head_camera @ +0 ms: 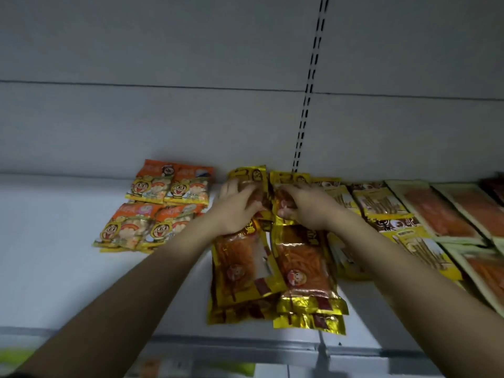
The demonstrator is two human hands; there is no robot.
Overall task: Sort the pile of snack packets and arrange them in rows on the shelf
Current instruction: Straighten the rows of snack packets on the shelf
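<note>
bare shelf (54, 268) left, packets (425, 214) crowding right

Both hands cover the rear gold packets (252, 175); the dark packets (495, 186) at right, perhaps red, are edge-cropped.
</note>
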